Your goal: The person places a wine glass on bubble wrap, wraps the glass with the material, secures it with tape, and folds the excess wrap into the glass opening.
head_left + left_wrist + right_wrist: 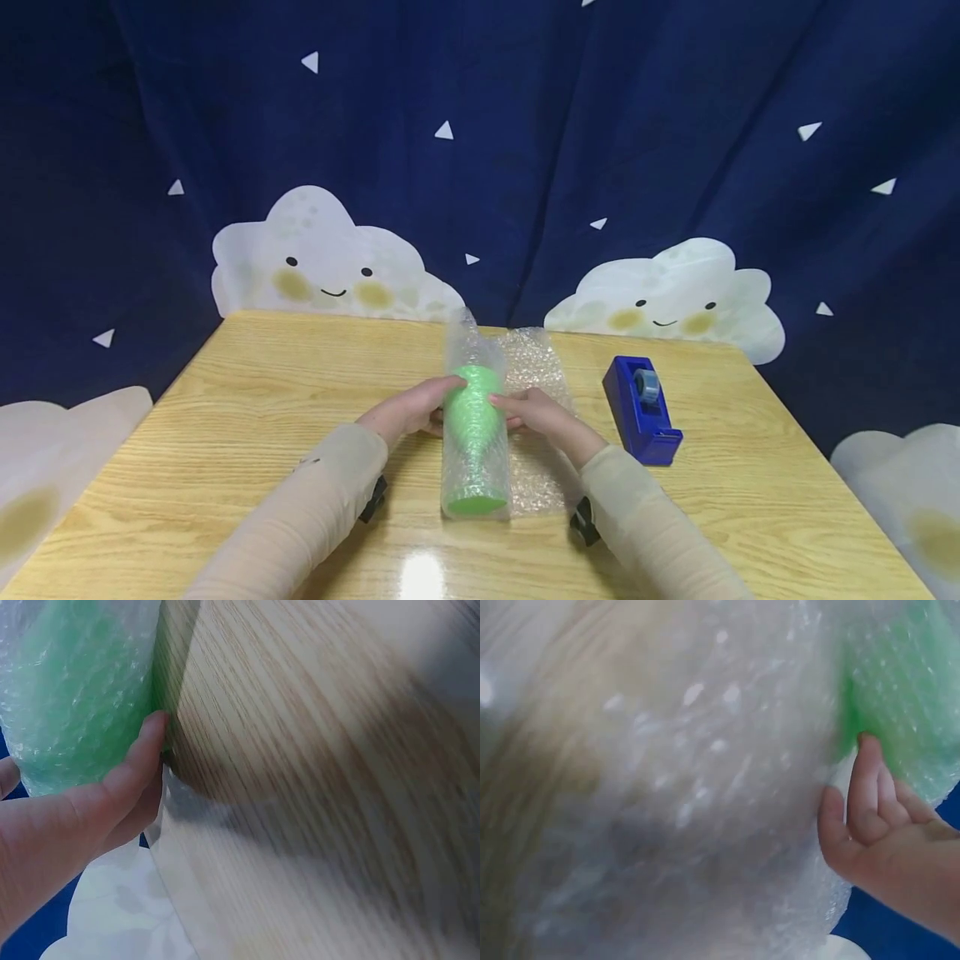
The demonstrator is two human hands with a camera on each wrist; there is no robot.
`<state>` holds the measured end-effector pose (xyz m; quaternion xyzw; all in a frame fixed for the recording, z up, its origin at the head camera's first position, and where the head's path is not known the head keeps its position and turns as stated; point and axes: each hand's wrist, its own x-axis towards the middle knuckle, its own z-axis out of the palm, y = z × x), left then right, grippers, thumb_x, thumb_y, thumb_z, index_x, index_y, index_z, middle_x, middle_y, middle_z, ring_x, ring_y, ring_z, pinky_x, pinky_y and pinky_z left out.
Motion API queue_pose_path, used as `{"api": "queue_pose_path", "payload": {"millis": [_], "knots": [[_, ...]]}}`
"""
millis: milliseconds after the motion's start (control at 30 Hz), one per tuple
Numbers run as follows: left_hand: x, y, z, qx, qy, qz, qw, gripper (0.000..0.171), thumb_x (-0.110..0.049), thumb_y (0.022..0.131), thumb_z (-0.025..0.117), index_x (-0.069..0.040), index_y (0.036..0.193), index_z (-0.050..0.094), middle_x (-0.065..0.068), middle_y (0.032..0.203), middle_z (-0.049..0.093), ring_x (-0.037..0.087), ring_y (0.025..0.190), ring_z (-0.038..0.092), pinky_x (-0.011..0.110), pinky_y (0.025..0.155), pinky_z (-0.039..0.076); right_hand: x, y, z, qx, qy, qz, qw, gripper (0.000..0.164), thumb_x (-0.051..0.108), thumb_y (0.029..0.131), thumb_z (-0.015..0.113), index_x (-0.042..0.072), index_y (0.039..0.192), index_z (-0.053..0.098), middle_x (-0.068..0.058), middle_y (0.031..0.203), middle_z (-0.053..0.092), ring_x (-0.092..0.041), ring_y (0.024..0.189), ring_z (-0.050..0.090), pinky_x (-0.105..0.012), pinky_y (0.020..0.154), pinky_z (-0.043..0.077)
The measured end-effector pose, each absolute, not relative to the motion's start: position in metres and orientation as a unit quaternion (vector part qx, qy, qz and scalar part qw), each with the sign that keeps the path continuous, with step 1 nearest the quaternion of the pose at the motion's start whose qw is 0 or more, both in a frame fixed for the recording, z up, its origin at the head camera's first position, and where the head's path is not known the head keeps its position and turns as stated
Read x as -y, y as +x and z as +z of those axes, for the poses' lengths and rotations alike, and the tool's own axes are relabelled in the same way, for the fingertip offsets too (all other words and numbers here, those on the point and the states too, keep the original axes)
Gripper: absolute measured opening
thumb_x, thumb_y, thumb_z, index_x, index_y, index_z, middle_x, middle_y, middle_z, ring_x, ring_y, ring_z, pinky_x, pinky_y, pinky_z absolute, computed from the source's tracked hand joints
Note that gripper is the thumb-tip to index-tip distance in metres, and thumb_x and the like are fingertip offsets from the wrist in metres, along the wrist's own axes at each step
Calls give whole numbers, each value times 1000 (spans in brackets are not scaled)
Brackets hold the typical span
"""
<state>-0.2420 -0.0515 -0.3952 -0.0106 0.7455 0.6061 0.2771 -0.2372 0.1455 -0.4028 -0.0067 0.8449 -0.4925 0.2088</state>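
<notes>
A green object (474, 412), narrow in the middle and wide at both ends, lies lengthwise near the middle of the table inside bubble wrap (462, 337). The wrap blurs its exact kind. From the left, my left hand (416, 407) grips the wrapped roll, thumb on top and fingers low along its side. On the opposite side my right hand (542, 412) holds it, thumb on the upper surface. In the right wrist view the bent fingers (866, 795) meet the roll's edge. A loose flap of bubble wrap spreads flat under the right hand.
A blue tape dispenser (637, 442) with a roll of clear tape (647, 386) stands to the right of the wrap. The wooden table (300, 375) ends at a dark blue curtain (480, 75) printed with clouds and triangles.
</notes>
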Motion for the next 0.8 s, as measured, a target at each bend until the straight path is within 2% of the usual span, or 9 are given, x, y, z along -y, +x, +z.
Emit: {"api": "queue_pose_path", "payload": {"millis": [100,267,400,567,700,800], "knots": [[51,-242,-395,-748,-8,601,281,53,-37,96,39,1,133,42,18,112,57,27,98,58,46,87,52,-150,-239,-406,-827,-26,-516,221,51,34,93,55,-9,119,57,-15,97,71,-13,82,68,-34,89,53],[51,-241,-395,-749,12,595,291,58,-41,98,31,0,139,36,22,120,54,33,108,56,49,90,50,-153,-239,-408,-811,-43,-533,237,48,31,95,52,-12,116,57,-2,84,71,-5,74,64,-29,84,53],[52,-240,-395,-741,19,603,295,58,-39,98,26,0,140,33,24,123,49,36,110,54,51,90,50,-153,-238,-407,-803,-51,-539,249,48,32,95,51,-11,116,57,5,80,70,-4,73,63,-27,81,52],[53,-240,-397,-731,7,614,297,59,-40,98,30,0,141,32,24,125,49,35,109,55,49,87,52,-153,-236,-405,-798,-59,-540,260,46,31,97,47,-10,116,57,11,73,66,-3,70,60,-21,70,46],[53,-239,-397,-728,5,618,298,59,-41,98,31,1,140,34,23,124,52,34,108,56,48,86,53,-152,-237,-403,-795,-56,-544,264,43,32,98,44,-5,112,61,12,71,66,-3,71,60,-22,68,42],[53,-239,-398,-728,5,618,299,59,-41,98,32,2,139,35,23,124,52,34,108,57,48,85,53,-152,-238,-403,-792,-48,-547,268,36,34,96,45,4,97,66,12,68,66,-4,71,61,-24,69,41]]}}
